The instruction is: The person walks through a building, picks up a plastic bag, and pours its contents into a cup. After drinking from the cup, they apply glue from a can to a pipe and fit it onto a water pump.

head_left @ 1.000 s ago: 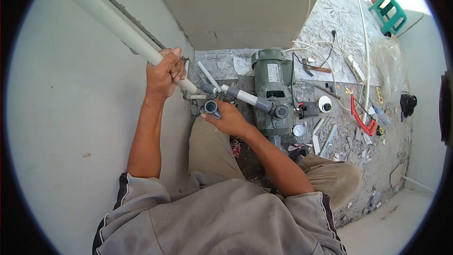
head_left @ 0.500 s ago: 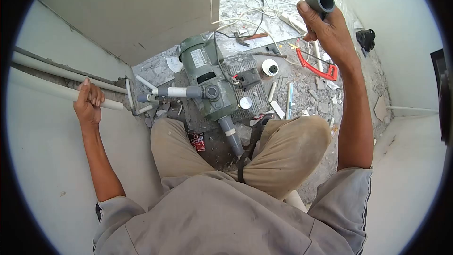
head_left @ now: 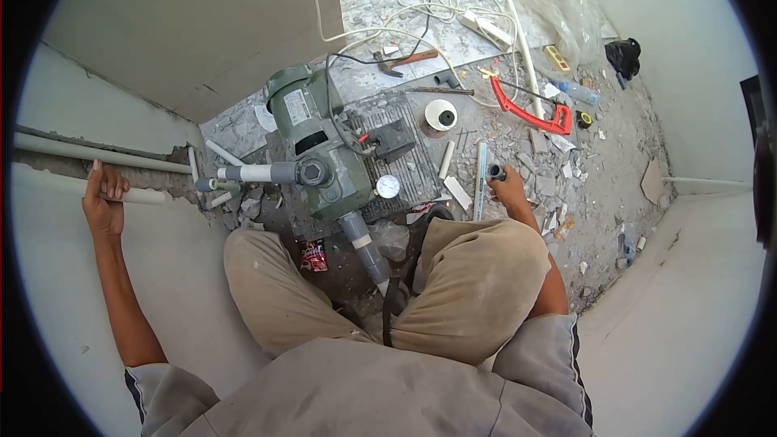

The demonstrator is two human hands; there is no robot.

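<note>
My left hand point(head_left: 105, 202) is wrapped round a white pipe point(head_left: 146, 195) that runs along the left wall. Low on the right, beside my right knee, my right hand point(head_left: 507, 186) holds a short grey pipe fitting point(head_left: 495, 172) near the rubble floor. Between the two hands stands a green water pump point(head_left: 320, 146) with a grey and white pipe point(head_left: 257, 173) on its left and another pipe point(head_left: 364, 248) pointing down toward my legs. A pressure gauge point(head_left: 388, 187) sits on the pump's right side.
Behind the pump lie a hammer point(head_left: 409, 61) and cables. A red hacksaw point(head_left: 530, 109), a white roll point(head_left: 440, 116), a tape measure point(head_left: 583, 120), a plastic bottle point(head_left: 579, 94) and a clear bag point(head_left: 558, 8) are on the floor to the right.
My right hand has come down from the upper right to beside my right knee, still with the grey fitting. My left hand stays on the white pipe. The whole view has shifted.
</note>
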